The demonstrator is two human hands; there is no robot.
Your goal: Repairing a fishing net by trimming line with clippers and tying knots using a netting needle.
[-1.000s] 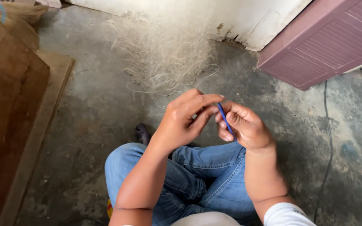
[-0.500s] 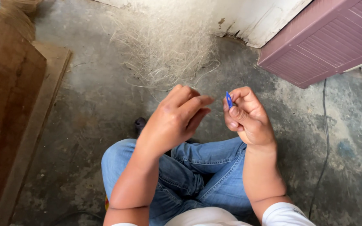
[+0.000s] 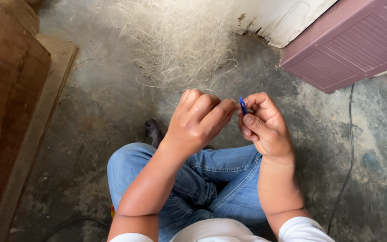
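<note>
I sit on a concrete floor with my knees in blue jeans (image 3: 211, 179) below my hands. My right hand (image 3: 265, 127) pinches a small, thin blue object (image 3: 243, 106) between thumb and fingers. My left hand (image 3: 198, 121) is curled just left of it, fingertips close to the blue object; whether it grips a fibre is hidden by the fingers. A heap of pale, hair-like fibres (image 3: 180, 40) lies on the floor beyond both hands.
A brown wooden board (image 3: 10, 103) leans along the left. A mauve slatted panel (image 3: 354, 40) rests against the white wall at the upper right. A dark cable (image 3: 348, 148) trails over the floor on the right. A dark shoe tip (image 3: 153, 130) shows by my knee.
Both hands have drifted slightly apart and upward, the right one still holding the blue object. The camera has tilted a little, showing more of the fibre heap.
</note>
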